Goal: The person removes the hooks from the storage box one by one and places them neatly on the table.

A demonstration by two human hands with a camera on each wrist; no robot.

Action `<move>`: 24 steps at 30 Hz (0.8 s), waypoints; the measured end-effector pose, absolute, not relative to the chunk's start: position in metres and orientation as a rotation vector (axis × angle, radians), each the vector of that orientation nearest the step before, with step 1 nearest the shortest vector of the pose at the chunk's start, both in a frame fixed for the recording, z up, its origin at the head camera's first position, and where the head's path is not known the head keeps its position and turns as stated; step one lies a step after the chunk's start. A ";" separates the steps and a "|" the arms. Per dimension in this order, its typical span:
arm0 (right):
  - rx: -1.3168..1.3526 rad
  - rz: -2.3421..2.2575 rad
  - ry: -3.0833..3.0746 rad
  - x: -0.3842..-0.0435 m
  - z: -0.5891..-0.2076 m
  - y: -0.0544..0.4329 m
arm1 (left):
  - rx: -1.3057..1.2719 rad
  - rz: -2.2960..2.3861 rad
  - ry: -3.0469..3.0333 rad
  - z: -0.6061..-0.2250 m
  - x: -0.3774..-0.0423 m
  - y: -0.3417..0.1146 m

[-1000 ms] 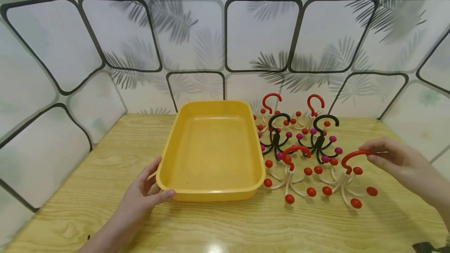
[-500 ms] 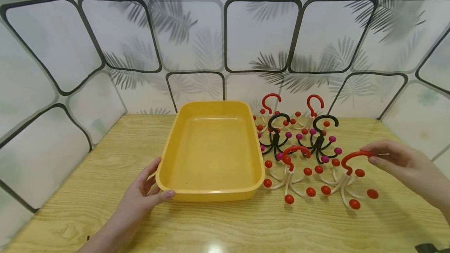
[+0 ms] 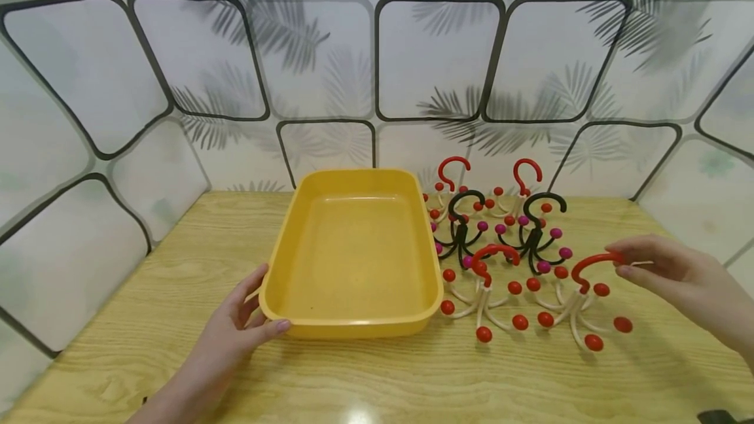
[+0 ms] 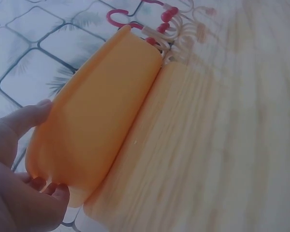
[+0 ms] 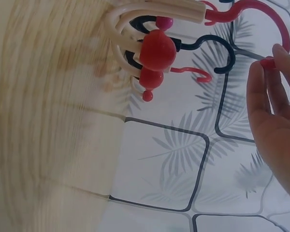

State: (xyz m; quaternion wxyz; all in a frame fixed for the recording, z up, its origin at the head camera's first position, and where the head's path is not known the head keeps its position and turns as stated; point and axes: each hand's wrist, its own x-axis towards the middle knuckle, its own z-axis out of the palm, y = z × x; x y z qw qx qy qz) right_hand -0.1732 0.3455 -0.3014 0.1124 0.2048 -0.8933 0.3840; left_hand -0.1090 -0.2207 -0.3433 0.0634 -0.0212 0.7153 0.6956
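My left hand [image 3: 235, 329] grips the near left corner of a yellow plastic tray [image 3: 356, 329], thumb at the front rim and fingers round the left side. In the left wrist view its fingertips [image 4: 60, 191] press on the tray's outer wall. My right hand [image 3: 683, 277] pinches the tip of the red hook of a multi-arm hanger [image 3: 580, 273], which has cream arms ending in red balls. Thumb and fingers meet at the hook tip in the right wrist view [image 5: 268, 63]. A matching red-and-cream hanger [image 3: 485, 290] stands between it and the tray.
Two black hangers with magenta balls, a left one [image 3: 461, 234] and a right one [image 3: 534, 237], stand behind. Two more red-hooked hangers, left [image 3: 452, 178] and right [image 3: 524, 178], are near the patterned wall [image 3: 436, 57]. All stand on the wood-grain table [image 3: 412, 378].
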 end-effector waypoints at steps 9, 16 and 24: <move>0.674 1.177 -2.700 -0.179 -0.312 0.362 | -0.061 2.081 2.223 -0.343 -0.110 -0.226; 0.633 0.892 -2.805 -0.196 -0.312 0.373 | 0.027 2.121 2.335 -0.340 -0.115 -0.240; 0.516 0.716 -2.872 -0.209 -0.315 0.376 | 0.082 1.771 2.731 -0.327 -0.125 -0.255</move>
